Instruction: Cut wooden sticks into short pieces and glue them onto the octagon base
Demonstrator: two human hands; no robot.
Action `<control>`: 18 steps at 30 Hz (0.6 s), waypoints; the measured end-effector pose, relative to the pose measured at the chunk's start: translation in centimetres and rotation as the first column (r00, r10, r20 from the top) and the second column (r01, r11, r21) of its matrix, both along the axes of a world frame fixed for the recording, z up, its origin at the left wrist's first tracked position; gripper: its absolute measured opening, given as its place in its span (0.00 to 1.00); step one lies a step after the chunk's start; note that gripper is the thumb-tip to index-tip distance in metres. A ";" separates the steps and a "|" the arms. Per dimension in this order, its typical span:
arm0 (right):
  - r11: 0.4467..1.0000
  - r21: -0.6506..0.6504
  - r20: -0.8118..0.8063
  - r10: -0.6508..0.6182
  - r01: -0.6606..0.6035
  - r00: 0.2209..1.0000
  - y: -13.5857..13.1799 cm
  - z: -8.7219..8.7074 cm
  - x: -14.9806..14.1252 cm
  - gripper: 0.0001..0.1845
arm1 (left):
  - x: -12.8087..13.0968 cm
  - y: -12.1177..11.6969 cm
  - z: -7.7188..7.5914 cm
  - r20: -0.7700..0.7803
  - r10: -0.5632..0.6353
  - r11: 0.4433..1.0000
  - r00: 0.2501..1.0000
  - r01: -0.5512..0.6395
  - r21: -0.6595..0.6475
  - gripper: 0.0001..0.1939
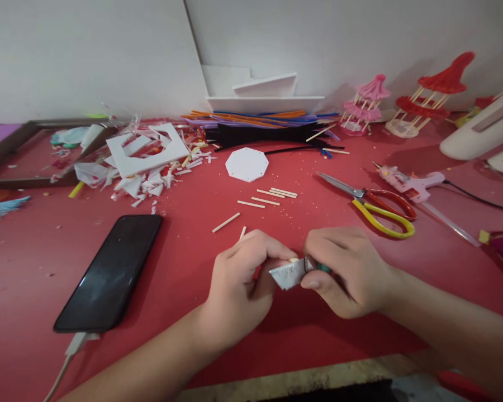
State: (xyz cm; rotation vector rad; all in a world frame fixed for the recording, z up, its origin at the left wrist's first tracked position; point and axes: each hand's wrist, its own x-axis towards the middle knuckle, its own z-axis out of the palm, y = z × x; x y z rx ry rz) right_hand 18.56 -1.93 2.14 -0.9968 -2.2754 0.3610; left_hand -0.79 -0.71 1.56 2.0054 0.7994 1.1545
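Note:
My right hand (347, 273) is closed round the green handle of a knife, thumb near the blade's base. The short, broad metal blade (287, 274) points left, its face scuffed. My left hand (245, 282) is pinched round a thin wooden stick, whose pale end (293, 260) shows against the blade's upper edge; the fingers hide most of it. A stick piece (243, 232) shows just behind my left knuckles; whether it belongs to the held stick I cannot tell. Several short sticks (265, 200) lie beyond my hands, before a white octagonal board (247, 164) with small holes near its edge.
Scissors (366, 195) and a pink glue gun (414, 181) lie right. A phone (111, 271) with a cable lies left, near foam scraps (148, 156). Pipe cleaners (260, 120) and pink (364, 106) and red (431, 97) tiered stick models stand at the back.

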 end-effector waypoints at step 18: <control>0.999 0.030 0.013 -0.032 0.032 0.999 0.1 -0.3 0.0 0.21 | 0.2 -0.3 -0.9 0.048 0.102 0.988 0.994 -0.095 -0.120 0.17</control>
